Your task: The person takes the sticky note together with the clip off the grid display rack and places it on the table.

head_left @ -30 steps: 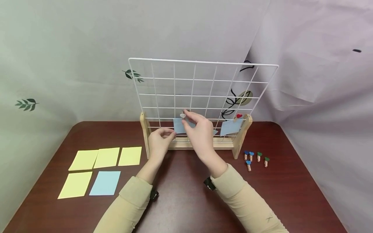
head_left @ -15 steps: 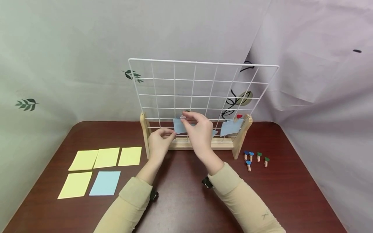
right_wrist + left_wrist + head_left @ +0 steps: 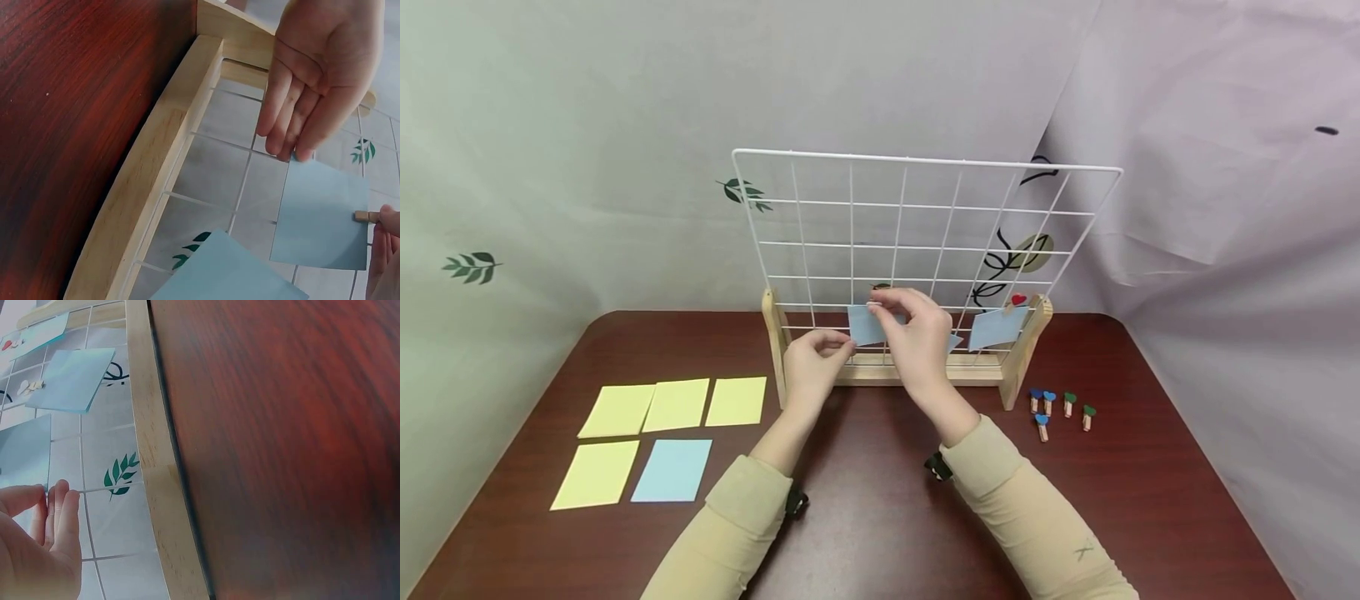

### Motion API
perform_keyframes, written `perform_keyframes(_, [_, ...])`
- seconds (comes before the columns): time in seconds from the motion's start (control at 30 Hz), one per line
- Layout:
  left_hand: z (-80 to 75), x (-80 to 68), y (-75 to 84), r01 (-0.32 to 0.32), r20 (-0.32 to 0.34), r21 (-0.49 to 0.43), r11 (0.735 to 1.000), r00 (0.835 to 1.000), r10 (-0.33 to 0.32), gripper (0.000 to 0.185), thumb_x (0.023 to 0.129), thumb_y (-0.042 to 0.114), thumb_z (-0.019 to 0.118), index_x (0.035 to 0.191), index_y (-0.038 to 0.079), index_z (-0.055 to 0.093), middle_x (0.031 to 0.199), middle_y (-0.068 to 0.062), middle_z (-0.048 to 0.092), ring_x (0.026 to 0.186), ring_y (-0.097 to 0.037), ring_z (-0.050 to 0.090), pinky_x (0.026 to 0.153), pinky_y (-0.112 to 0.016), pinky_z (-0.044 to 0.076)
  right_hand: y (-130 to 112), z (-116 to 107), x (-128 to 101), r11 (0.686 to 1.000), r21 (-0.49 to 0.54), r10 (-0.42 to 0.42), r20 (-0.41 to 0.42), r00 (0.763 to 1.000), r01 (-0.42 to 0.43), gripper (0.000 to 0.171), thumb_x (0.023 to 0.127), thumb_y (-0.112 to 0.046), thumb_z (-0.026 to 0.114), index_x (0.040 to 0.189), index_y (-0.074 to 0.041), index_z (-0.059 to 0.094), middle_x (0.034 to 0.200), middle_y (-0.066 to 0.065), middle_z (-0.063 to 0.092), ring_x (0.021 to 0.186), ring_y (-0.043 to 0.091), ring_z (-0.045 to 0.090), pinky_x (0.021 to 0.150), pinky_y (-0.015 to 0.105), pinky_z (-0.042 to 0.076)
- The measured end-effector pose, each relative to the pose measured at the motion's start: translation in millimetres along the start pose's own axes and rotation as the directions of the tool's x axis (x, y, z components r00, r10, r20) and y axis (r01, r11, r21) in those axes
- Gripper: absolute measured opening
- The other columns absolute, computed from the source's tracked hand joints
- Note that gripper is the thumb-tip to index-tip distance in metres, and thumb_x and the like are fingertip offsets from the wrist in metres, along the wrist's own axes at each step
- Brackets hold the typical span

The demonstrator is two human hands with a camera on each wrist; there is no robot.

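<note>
My left hand (image 3: 811, 367) pinches the lower left corner of a blue paper note (image 3: 862, 327), which lies against a white wire grid (image 3: 925, 205). At the note's top edge, my right hand (image 3: 921, 342) pinches a small wooden clothespin (image 3: 362, 216) between thumb and fingers. Its white top shows edge-on in the head view. A second blue note (image 3: 72, 381) hangs beside it with a white-heart clothespin (image 3: 31, 386); the right hand mostly hides this note in the head view. Farther right hangs a third blue note (image 3: 996, 328) under a red-heart clothespin (image 3: 1017, 301).
Wooden feet (image 3: 1026, 354) and a wooden base bar (image 3: 977, 372) carry the grid. Several yellow notes (image 3: 597, 475) and one blue note (image 3: 672, 471) lie on the table at left. At right lie several heart clothespins (image 3: 1048, 403), blue and green.
The right hand has dipped slightly and tilted the clothespin, so its white heart, first facing the head camera, now shows edge-on. The left hand has kept its pinch on the note's corner.
</note>
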State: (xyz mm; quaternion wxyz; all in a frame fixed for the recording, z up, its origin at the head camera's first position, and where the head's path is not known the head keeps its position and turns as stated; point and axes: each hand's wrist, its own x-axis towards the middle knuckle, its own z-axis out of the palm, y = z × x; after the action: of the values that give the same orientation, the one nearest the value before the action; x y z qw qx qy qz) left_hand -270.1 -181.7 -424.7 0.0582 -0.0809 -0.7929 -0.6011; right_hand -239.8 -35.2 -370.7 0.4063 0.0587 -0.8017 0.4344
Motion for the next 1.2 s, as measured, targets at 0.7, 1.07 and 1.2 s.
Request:
perform_keyframes(0.7, [0.9,-6.2,7.5,0.08,0.06,-0.176,0.981,0.996,-0.07,0.011,0.092,-0.004,0.078,0.101,-0.01,0.077,0.094,-0.027,0.08,0.074,-0.015,0.08,0.07,-0.017,0.063,-5.6,-9.4,10.4,0.965,0.224,0.152,-0.065,0.986,-0.134,0.013,0.083,0.003,0.087,0.096,0.0,0.084,0.093,0.018,0.082,0.077,0.022,0.08,0.071,0.01,0.057])
perform_keyframes(1.07, [-13.2,-20.4,11.2,0.211,0.119,-0.368,0.905,0.977,-0.18,0.018,0.092,-0.011,0.074,0.108,-0.02,0.071,0.078,-0.003,0.079,0.068,-0.002,0.075,0.074,-0.021,0.066,-11.1,-24.0,1.5,0.926,0.297,0.246,-0.001,0.969,-0.235,0.017,0.084,0.003,0.086,0.101,0.005,0.082,0.093,0.025,0.08,0.072,-0.009,0.069,0.066,0.012,0.056])
perform_keyframes(1.2, [-23.2,-26.9,9.6,0.246,0.133,-0.376,0.893,0.968,-0.211,0.021,0.092,-0.011,0.073,0.111,-0.02,0.07,0.077,0.004,0.077,0.069,-0.005,0.077,0.078,-0.025,0.067,-13.0,-30.0,-4.4,0.914,0.3,0.279,0.023,0.96,-0.273,0.017,0.086,0.002,0.085,0.102,0.003,0.082,0.094,0.024,0.08,0.072,-0.005,0.069,0.062,0.017,0.058])
